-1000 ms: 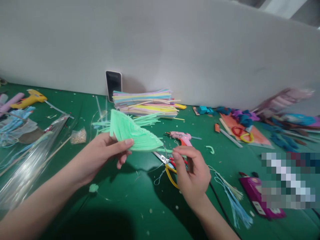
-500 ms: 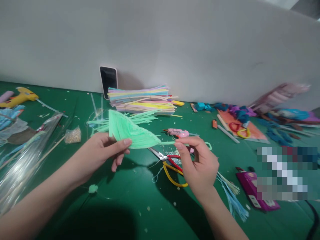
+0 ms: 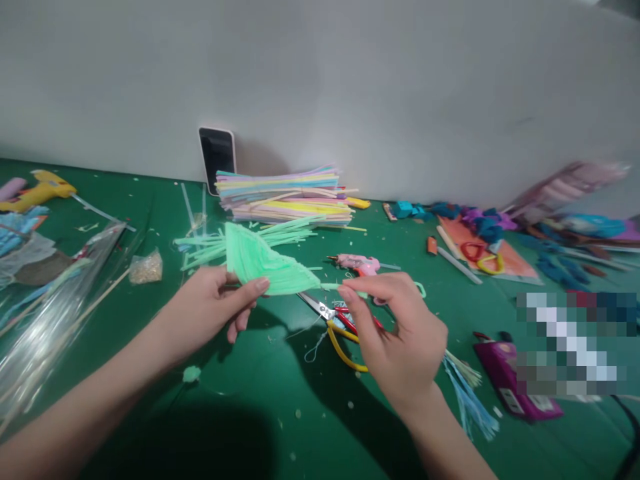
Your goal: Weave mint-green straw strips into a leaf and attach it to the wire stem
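Note:
Between thumb and fingers, my left hand pinches the left part of a light green, fan-shaped piece made of fuzzy stems laid side by side. A thin green stem runs out of its right tip. My right hand pinches that stem with thumb and index finger, and its looped end shows past the fingers. The piece is held above the table. Scissors with red and yellow handles lie below it, partly hidden by my right hand.
A bundle of pastel stems lies before a phone leaning on the wall. Loose green stems, a pink glue gun, a yellow glue gun, a small bag and a magenta box are on the green table.
My right thumb and index finger have shifted slightly left along the stem, closer to the fan-shaped piece. The piece has moved a little to the right at its left edge.

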### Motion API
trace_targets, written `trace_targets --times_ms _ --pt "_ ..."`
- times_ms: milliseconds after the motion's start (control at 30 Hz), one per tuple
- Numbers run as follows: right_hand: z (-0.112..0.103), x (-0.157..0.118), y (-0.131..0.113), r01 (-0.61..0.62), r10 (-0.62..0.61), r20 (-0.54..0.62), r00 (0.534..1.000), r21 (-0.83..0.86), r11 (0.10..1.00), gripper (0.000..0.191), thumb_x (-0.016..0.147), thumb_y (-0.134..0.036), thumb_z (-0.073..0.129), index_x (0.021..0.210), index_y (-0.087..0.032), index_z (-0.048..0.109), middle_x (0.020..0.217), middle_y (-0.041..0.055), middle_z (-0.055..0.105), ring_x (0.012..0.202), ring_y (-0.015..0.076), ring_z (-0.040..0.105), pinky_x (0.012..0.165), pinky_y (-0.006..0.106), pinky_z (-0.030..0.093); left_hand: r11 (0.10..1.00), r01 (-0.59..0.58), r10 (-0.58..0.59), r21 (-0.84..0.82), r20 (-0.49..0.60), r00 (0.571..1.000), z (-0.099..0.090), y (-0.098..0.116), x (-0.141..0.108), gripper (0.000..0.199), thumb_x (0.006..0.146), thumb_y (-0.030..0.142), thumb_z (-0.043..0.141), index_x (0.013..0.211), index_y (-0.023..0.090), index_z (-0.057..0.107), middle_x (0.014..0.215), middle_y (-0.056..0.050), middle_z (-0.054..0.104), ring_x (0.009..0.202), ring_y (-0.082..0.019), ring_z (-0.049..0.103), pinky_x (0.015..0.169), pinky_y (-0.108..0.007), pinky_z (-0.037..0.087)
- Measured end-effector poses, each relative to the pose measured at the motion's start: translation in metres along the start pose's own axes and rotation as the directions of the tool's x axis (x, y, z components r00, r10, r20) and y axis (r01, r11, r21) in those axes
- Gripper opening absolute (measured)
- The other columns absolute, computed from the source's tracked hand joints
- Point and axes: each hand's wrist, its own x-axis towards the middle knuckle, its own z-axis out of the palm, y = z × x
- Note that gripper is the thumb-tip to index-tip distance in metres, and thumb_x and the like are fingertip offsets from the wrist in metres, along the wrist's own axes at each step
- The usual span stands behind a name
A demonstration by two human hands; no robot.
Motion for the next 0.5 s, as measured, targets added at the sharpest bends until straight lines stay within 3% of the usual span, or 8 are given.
trace_targets --times_ms 233,500 --pt "0.014 -0.012 -0.015 0.15 -0.155 -0.023 0.988 -0.146 0.978 0.02 0.081 -0.009 0.072 0.095 -0.022 0.069 0.088 0.0 0.078 0.077 0.0173 0.068 0.071 0.033 0.047 1.0 -0.022 0.022 -0.001 -0.018 1.0 0.007 0.001 0.0 0.033 0.084 0.034 0.062 0.056 0.02 0.052 0.043 0.004 0.06 0.036 -0.01 0.052 0.044 -0.022 0.041" --pt "0.02 -0.024 -0.02 0.366 -0.325 0.175 0.929 -0.314 0.876 0.023 0.09 -0.012 0.059 0.104 -0.027 0.069 0.1 -0.0009 0.078 0.086 0.0175 0.069 0.072 0.035 0.042 0.998 -0.024 0.022 -0.057 -0.026 0.999 0.013 0.012 -0.009 0.035 0.084 0.033 0.063 0.053 0.02 0.052 0.043 0.003 0.06 0.039 -0.011 0.055 0.044 -0.021 0.044"
